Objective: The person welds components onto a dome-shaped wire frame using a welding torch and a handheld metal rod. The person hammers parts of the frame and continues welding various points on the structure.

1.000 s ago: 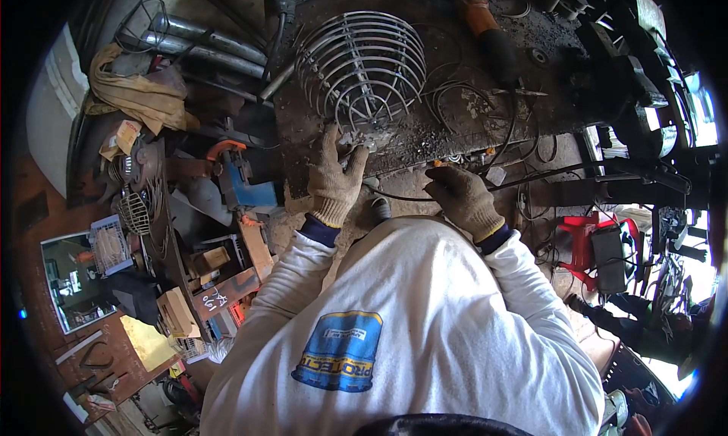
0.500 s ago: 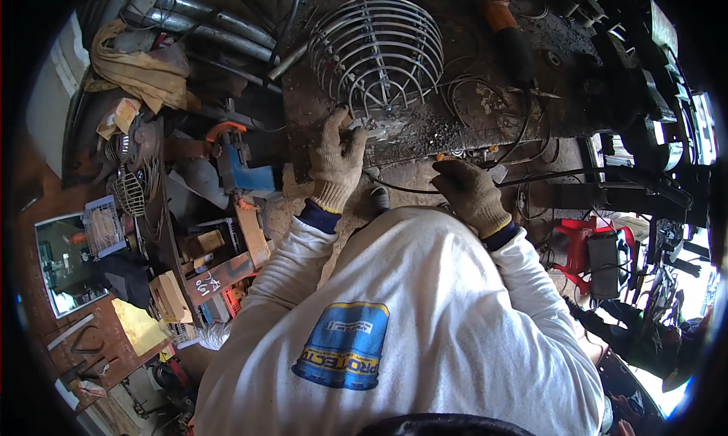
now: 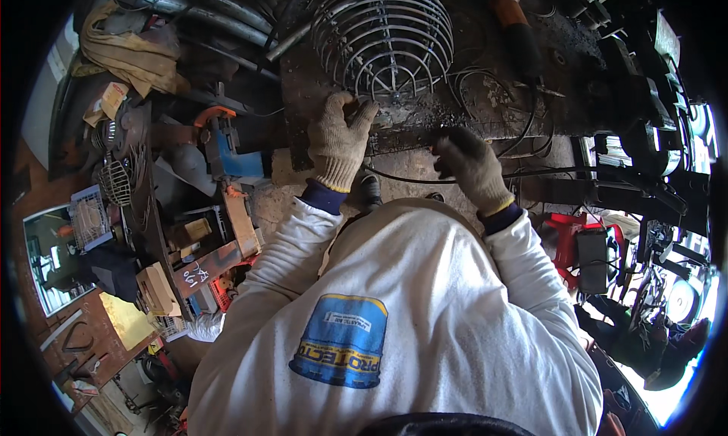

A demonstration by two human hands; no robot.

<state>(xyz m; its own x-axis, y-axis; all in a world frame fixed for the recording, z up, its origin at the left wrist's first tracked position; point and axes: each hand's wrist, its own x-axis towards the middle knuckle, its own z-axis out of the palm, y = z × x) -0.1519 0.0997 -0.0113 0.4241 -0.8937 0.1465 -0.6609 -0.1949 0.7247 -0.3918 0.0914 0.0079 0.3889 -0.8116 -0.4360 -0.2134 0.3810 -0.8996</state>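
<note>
A domed cage of bent metal rods point(image 3: 384, 34) lies on a dark workbench point(image 3: 485, 110). My left hand point(image 3: 337, 144), in a beige knitted glove, is at the bench's near edge, forefinger and thumb curled around the near left end of the cage's rods. My right hand point(image 3: 475, 167), in a glove with darkened fingers, hangs just off the bench edge, right of the cage. Its fingers are loosely bent and apart, slightly blurred. A small orange-red spot shows by the fingertips; what it belongs to I cannot make out.
An orange and black angle grinder point(image 3: 516, 30) lies right of the cage. A black cable point(image 3: 425, 180) runs between my hands and the bench. Left are a blue machine point(image 3: 236, 159), metal pipes point(image 3: 208, 15) and a cloth point(image 3: 125, 53); a red stool point(image 3: 565, 243) stands right.
My right hand has shifted slightly up towards the bench and its fingers have spread. My left hand stays at the cage's near end. The whole view has tilted a little.
</note>
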